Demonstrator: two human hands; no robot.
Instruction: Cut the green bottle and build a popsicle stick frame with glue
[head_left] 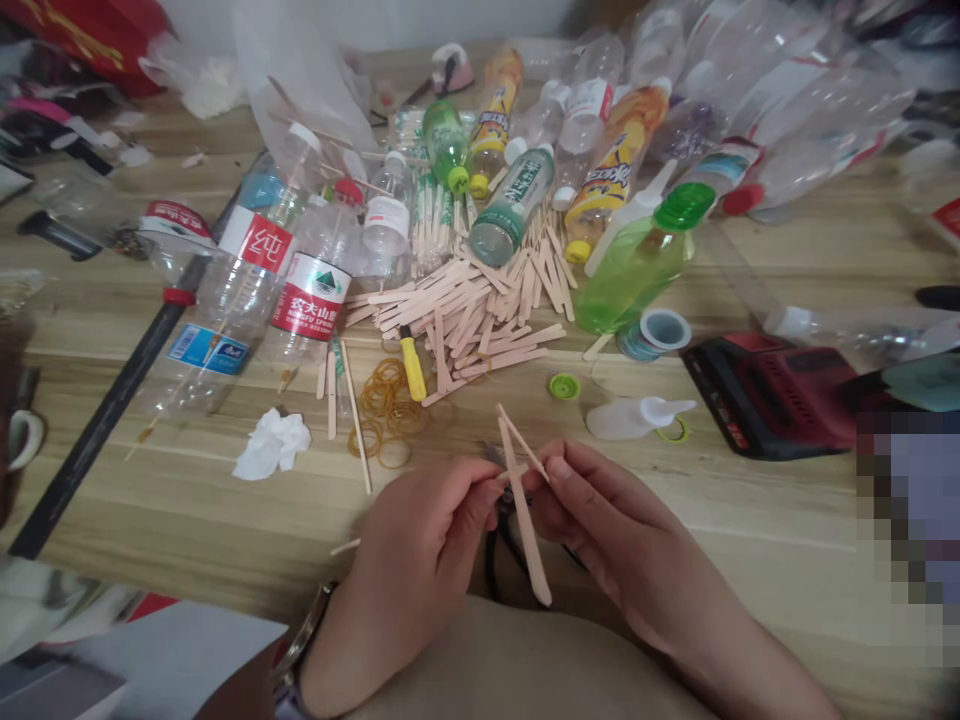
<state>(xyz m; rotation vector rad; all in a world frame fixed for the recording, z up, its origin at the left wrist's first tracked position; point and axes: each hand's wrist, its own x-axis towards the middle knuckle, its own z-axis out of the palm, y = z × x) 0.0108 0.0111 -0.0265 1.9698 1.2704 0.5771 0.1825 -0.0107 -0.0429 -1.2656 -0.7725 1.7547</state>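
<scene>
Close to the table's front edge, my left hand is closed, thumb and finger pinching a small wooden piece beside a long craft stick. My right hand pinches the lower end of a thinner wooden stick. The two sticks meet at their upper tips in a narrow upside-down V; whether they are fixed together I cannot tell. Behind and below them lies a dark-handled tool, mostly hidden by the hands. Just beyond are a small white squeeze bottle and a green cap.
A pile of craft sticks covers the table's middle, with rubber bands and a yellow-handled screwdriver before it. Plastic bottles stand left and behind. Crumpled tissue lies left, a red-and-black battery tool right.
</scene>
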